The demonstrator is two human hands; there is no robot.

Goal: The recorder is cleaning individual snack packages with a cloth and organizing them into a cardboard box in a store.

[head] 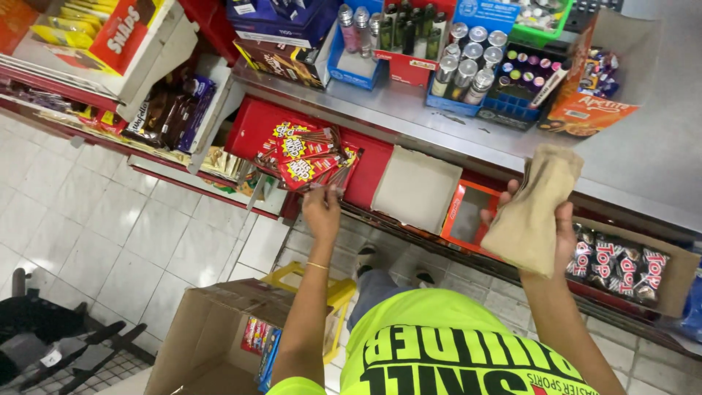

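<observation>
Two hands are busy stocking a shelf. The left hand (322,212) pinches red snack packets (307,157) into the red tray (252,121) at eleven o'clock. The right hand (559,230) grips a brown paper wrapper (534,212) at two o'clock. Seemingly mid-restock; next calls for seating the packets squarely.
</observation>
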